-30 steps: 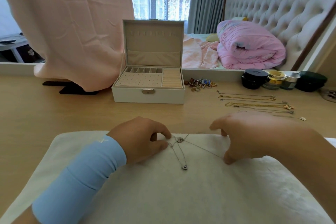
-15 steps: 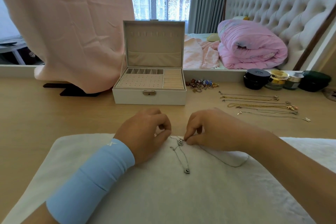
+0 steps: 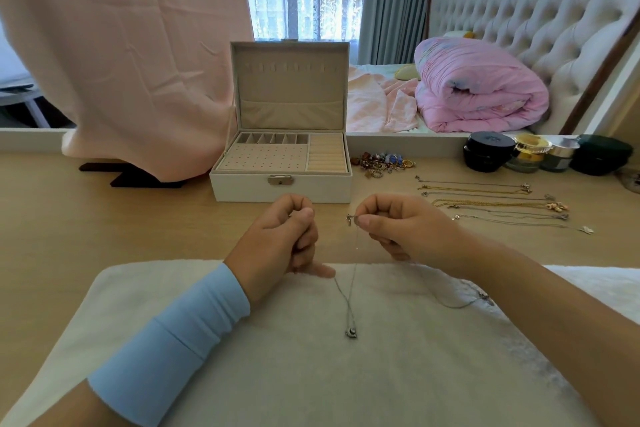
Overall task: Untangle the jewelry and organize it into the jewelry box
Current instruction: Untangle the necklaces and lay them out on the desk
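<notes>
Where the white towel (image 3: 311, 388) covers the near edge of the bench (image 3: 104, 225), a silver necklace (image 3: 354, 274) hangs with its long axis running near to far. Its pendant (image 3: 350, 333) rests on the towel, pointing toward the person, below and nearer than both hands. One strand climbs from the pendant to the right hand (image 3: 398, 229), which pinches the clasp end between thumb and forefinger, raised above the bench. The other strand slants up to the little finger of the left hand (image 3: 280, 239), whose tip touches the towel. That hand is curled, thumb pressed to forefinger; whether it grips the strand I cannot tell. A blue sleeve (image 3: 166, 350) covers its wrist. A second thin chain (image 3: 453, 305) lies on the towel under the right forearm.

Just beyond the hands stands the jewelry box (image 3: 280, 189), lid upright and tray bare. Beyond and to the right of the right hand lie a row of chains (image 3: 491, 204), stretched side to side, and a small heap of rings (image 3: 382, 163). Farther right stand several jars (image 3: 488, 151).
</notes>
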Demonstrator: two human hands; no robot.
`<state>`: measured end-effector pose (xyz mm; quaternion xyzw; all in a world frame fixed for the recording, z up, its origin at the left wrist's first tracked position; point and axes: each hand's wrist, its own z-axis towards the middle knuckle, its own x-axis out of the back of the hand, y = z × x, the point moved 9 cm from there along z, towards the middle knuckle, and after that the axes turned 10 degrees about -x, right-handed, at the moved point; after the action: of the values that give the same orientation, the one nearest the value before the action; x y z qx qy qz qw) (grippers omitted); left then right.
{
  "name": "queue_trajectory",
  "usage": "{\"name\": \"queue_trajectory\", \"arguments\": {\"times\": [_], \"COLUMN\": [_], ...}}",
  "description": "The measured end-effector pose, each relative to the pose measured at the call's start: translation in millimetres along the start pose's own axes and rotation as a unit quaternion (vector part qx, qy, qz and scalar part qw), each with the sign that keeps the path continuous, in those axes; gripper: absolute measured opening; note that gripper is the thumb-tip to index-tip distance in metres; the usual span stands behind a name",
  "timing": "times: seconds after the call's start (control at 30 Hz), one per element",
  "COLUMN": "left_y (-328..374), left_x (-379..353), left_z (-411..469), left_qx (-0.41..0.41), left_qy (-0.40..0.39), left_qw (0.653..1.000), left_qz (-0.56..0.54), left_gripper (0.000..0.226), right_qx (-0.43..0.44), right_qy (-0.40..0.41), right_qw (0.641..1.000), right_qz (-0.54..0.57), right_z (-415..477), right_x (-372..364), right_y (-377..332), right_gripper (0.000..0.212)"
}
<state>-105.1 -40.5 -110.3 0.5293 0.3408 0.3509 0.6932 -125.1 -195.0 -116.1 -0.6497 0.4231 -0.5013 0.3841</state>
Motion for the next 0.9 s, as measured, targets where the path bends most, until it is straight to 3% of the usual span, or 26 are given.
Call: {"name": "queue_trajectory", "arguments": {"times": [0.2, 0.33, 0.47, 0.7, 0.9], "left_y": [11, 29, 42, 36, 21], "left_x": [9, 15, 20, 40, 44], "left_z": [2, -1, -1, 2, 7], "left_qx": [-0.075, -0.191, -0.231, -0.196, -0.089], "left_qy": [0.014, 0.024, 0.053, 0.121, 0.154], "left_qw": [0.989, 0.930, 0.888, 0.925, 0.983], "left_qz": [0.125, 0.314, 0.394, 0.303, 0.053], "left_gripper": [0.018, 0.018, 0.013, 0.015, 0.024], "right_qx": [0.017, 0.006, 0.002, -0.068, -0.092], "right_qy": [0.060, 0.073, 0.072, -0.003, -0.057], "right_qw": [0.989, 0.984, 0.986, 0.997, 0.991], "right_qz": [-0.134, -0.162, -0.152, -0.031, -0.076], "right_z": [0, -2, -4, -5, -14], "right_x": [6, 11, 12, 2, -3], "right_y": [0, 1, -2, 5, 7], "right_gripper": [0.008, 0.013, 0.022, 0.034, 0.020]}}
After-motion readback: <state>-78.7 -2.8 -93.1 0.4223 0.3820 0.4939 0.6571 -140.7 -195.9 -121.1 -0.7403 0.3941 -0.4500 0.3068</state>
